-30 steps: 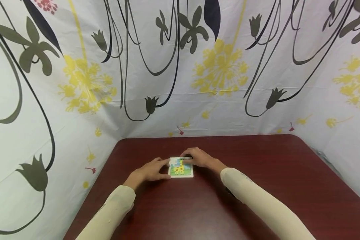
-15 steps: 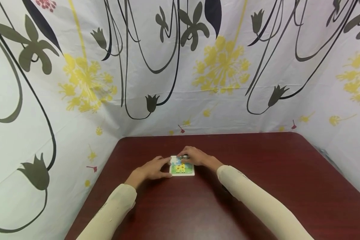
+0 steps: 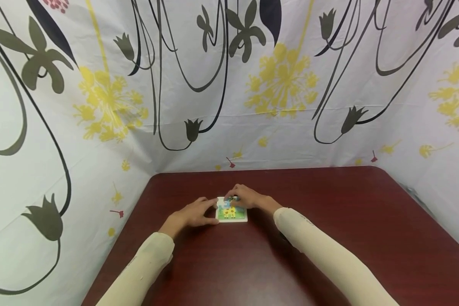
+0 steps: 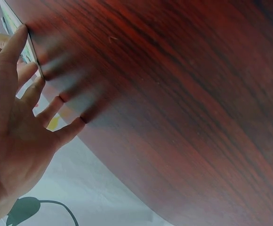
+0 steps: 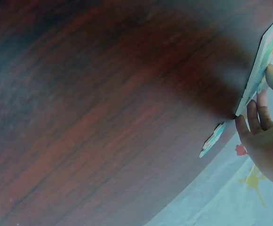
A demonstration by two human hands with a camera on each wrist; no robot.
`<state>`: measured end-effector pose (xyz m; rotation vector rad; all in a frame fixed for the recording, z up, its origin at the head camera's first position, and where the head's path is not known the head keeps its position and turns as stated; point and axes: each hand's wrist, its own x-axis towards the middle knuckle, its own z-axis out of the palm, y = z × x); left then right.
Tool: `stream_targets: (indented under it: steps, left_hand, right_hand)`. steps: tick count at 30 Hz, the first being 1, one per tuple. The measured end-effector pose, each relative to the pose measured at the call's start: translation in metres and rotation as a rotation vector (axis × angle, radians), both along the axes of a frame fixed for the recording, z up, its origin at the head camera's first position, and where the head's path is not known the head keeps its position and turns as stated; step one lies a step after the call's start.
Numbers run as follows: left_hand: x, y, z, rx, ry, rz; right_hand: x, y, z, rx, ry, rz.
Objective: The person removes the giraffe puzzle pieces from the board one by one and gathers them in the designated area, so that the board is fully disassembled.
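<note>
A small jigsaw puzzle (image 3: pixel 229 213) with a yellow giraffe on green and blue sits in a white-rimmed tray (image 3: pixel 235 221) on the table. At its left side my left hand (image 3: pixel 194 213) steadies it; the thumb meets the near left corner and the index finger the left rim. In the left wrist view the other fingers (image 4: pixel 73 129) spread onto the tabletop. My right hand (image 3: pixel 248 197) is over the far right part, its thumb and fingertips pinching a light blue puzzle piece (image 3: pixel 227 204). That hand hides the far right corner.
A loose puzzle piece (image 5: pixel 212 140) lies on the table just past the tray's far edge in the right wrist view. The dark red table (image 3: pixel 229 259) has rounded far corners. A flower-patterned cloth (image 3: pixel 222 97) hangs behind and around it.
The right hand has shifted slightly left over the puzzle, and the giraffe's neck area that showed earlier no longer shows. The left hand keeps its place at the tray's left side.
</note>
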<state>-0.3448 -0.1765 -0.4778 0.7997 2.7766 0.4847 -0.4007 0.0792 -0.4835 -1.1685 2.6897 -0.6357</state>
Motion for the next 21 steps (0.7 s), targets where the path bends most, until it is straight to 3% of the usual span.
stream_targets:
  steps: [13,21]
  left_hand:
    - [0.0,0.0,-0.001,-0.003,-0.009,0.0]
    - [0.001,0.001,-0.001,-0.002,-0.001,0.0]
  right_hand:
    - [0.001,0.001,-0.01,-0.105,0.049,-0.022]
    - [0.004,0.003,-0.007,-0.143,0.1,-0.019]
